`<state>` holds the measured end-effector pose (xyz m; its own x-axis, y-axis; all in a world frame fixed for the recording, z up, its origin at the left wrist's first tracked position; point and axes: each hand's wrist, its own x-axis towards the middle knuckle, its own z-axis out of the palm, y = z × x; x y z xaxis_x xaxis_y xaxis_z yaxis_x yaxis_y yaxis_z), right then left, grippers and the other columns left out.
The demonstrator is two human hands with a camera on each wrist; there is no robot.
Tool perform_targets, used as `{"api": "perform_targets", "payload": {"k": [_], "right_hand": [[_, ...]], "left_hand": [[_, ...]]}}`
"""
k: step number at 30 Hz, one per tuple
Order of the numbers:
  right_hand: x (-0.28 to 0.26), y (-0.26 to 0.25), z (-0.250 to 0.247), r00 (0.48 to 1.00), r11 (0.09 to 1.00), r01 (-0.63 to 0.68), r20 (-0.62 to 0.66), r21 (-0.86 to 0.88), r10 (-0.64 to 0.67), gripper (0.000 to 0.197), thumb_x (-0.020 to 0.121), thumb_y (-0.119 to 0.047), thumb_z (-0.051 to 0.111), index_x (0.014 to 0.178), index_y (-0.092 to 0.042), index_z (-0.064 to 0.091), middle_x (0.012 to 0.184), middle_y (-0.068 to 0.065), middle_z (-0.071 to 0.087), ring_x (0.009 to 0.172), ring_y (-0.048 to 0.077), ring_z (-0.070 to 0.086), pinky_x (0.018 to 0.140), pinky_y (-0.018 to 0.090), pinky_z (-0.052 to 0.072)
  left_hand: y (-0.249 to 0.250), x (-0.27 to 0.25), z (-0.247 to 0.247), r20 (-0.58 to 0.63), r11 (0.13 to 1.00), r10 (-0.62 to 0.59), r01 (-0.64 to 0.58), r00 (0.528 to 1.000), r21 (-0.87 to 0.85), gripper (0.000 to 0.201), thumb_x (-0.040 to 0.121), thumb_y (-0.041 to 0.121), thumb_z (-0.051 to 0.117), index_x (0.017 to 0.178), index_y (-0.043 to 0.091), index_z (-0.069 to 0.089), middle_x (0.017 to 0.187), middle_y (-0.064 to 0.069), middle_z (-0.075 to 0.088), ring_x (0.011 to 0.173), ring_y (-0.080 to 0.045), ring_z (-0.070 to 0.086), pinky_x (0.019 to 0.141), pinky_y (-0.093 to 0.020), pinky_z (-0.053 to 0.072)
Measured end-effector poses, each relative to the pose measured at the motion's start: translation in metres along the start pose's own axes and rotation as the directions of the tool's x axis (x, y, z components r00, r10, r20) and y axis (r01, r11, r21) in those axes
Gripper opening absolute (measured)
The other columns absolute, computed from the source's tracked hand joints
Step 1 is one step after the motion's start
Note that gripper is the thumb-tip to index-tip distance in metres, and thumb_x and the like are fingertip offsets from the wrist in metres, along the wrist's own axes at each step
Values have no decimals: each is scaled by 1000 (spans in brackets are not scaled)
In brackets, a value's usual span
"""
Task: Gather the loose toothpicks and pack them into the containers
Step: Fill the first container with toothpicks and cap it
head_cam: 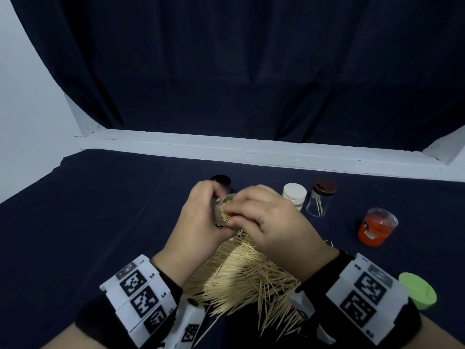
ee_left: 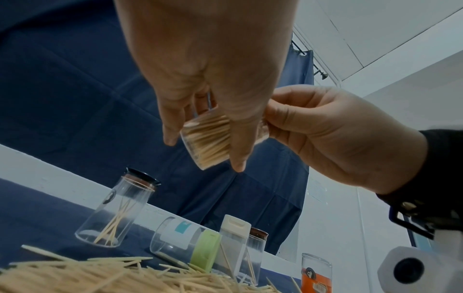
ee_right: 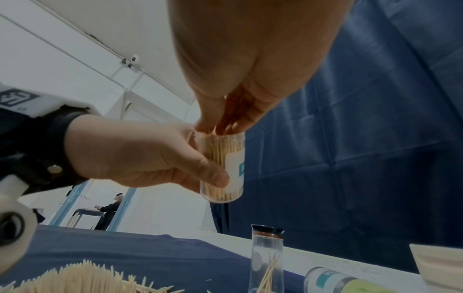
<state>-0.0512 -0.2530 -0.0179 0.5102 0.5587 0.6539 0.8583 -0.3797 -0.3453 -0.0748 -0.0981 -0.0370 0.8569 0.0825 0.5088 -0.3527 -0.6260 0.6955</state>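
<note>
Dark-blue tablecloth (head_cam: 100,222): left hand (head_cam: 201,227) grips nearly full clear toothpick jar (ee_right: 223,168), right hand (head_cam: 271,222) fingertips pinched at its mouth seating toothpicks; next likely capping.

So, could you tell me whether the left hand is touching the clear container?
Touching. In the right wrist view the left hand grips the container, with its thumb pressed flat against the wall.

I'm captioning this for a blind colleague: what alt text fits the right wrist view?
A left hand grips a clear container packed with toothpicks while the right hand's fingertips press in at its open top. Below, on the dark blue tablecloth, lie a loose toothpick pile and a nearly empty dark-lidded jar.
</note>
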Motion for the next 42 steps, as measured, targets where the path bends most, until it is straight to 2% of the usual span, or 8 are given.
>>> {"api": "perform_targets", "payload": {"k": [3, 6, 12, 20, 24, 30, 36, 42], "right_hand": [[-1, 2, 2, 997, 995, 80, -14, -59, -81, 13, 82, -7, 64, 89, -12, 74, 89, -5, 65, 88, 13, 55, 75, 30, 48], [-1, 2, 1, 993, 988, 108, -38, -109, -113, 11, 80, -5, 66, 87, -10, 73, 87, -3, 64, 84, 15, 57, 72, 30, 49], [-1, 9, -15, 978, 998, -42, -204, 53, 52, 13, 83, -8, 66, 93, -11, 75, 86, -2, 64, 83, 10, 60, 74, 24, 50], [-5, 9, -8, 999, 998, 23, 24, -53, -22, 24, 87, -32, 58, 87, -16, 75, 84, -6, 59, 85, 10, 53, 77, 24, 44], [-6, 10, -7, 1000, 990, -14, 4, -139, 14, 24, 88, -29, 55, 86, -16, 74, 85, -7, 55, 84, 10, 51, 76, 25, 45], [-4, 6, -10, 982, 994, -110, -157, -7, 108, 15, 83, -18, 66, 96, -12, 72, 87, -4, 60, 84, 10, 55, 77, 22, 44], [-4, 7, -11, 993, 988, -91, -84, -122, 81, 27, 89, -28, 56, 108, -16, 70, 88, -6, 56, 87, 8, 50, 81, 12, 33], [-6, 5, -7, 994, 988, -111, -24, -103, 109, 24, 90, -31, 54, 98, -16, 71, 88, -5, 55, 87, 9, 50, 79, 18, 38]], "left_hand": [[1, 0, 0, 7, 1000, 2, -2, 1000, 3, 50, 57, 15, 82, 91, 25, 47, 94, 11, 48, 88, 0, 49, 68, -12, 41], [3, 0, 0, 14, 1000, 13, -13, 1000, 10, 51, 57, 12, 83, 90, 27, 46, 94, 12, 48, 87, 0, 49, 65, -9, 39], [2, 2, -1, -7, 999, 19, -19, 1000, 45, 53, 57, 21, 88, 92, 22, 48, 94, 13, 48, 92, 2, 47, 72, -12, 41], [1, 1, 0, 10, 999, 23, -23, 1000, 34, 51, 56, 21, 82, 93, 26, 47, 95, 13, 48, 91, 1, 48, 69, -9, 40], [2, 2, -3, -6, 999, 19, -19, 1000, 44, 53, 56, 21, 86, 90, 28, 46, 95, 14, 48, 92, 3, 48, 70, -6, 38], [2, 1, -3, -12, 999, 26, -26, 1000, 46, 56, 57, 16, 88, 90, 30, 45, 96, 12, 48, 92, 3, 48, 72, -9, 40], [1, 1, -2, -12, 999, 17, -16, 1000, 45, 55, 58, 14, 88, 90, 29, 45, 95, 13, 48, 91, 1, 48, 69, -7, 39], [1, 2, -6, 5, 998, 8, -9, 1000, 66, 55, 59, 15, 87, 94, 27, 46, 98, 13, 47, 93, 4, 47, 71, -8, 40]]}}
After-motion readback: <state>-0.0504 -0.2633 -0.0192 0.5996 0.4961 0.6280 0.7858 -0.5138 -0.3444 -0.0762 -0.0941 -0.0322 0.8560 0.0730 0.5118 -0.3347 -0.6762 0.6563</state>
